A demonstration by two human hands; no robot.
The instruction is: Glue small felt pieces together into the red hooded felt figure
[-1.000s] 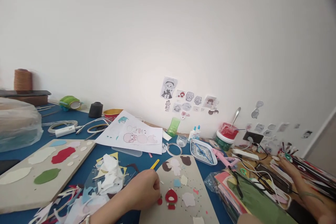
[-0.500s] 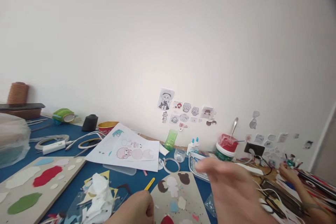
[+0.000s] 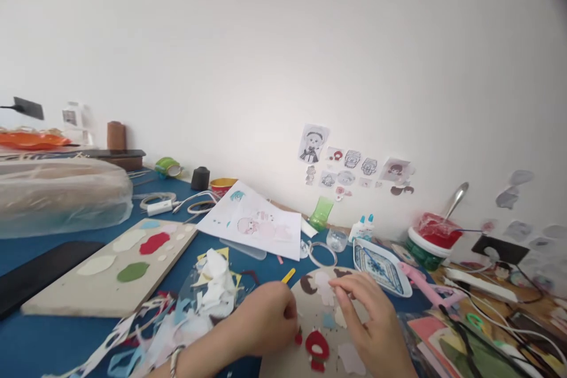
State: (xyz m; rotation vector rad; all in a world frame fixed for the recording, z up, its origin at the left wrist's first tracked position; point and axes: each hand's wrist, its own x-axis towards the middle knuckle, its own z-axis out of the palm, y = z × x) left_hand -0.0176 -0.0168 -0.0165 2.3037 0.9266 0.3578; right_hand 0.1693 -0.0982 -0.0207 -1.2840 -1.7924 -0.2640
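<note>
A grey-beige rounded board (image 3: 283, 363) lies at the bottom middle with paper-thin cut-outs on it. Over its left edge is my left hand (image 3: 270, 319), closed, its fingers curled beside a small red piece (image 3: 298, 338); what they hold, if anything, is hidden. My right hand (image 3: 376, 325) is over the board's right side, thumb and forefinger pinched at a pale figure cut-out (image 3: 325, 288). I cannot make out anything between those fingertips. Brown shapes (image 3: 309, 284), a red hood-like piece (image 3: 318, 349), a blue square (image 3: 328, 321) and a pale pink piece (image 3: 351, 360) also lie there.
Scraps (image 3: 217, 283) lie left of the board, beyond them a second board (image 3: 101, 295) with coloured shapes. Behind are a yellow stick (image 3: 288, 275), drawings (image 3: 266, 230), a patterned tray (image 3: 401, 286), glue bottles (image 3: 361, 228) and a red-and-green tub (image 3: 425, 248).
The view has turned left and down, showing more of the board. My right hand has come down from a blurred, raised position to the figure cut-out. My left hand stays closed.
</note>
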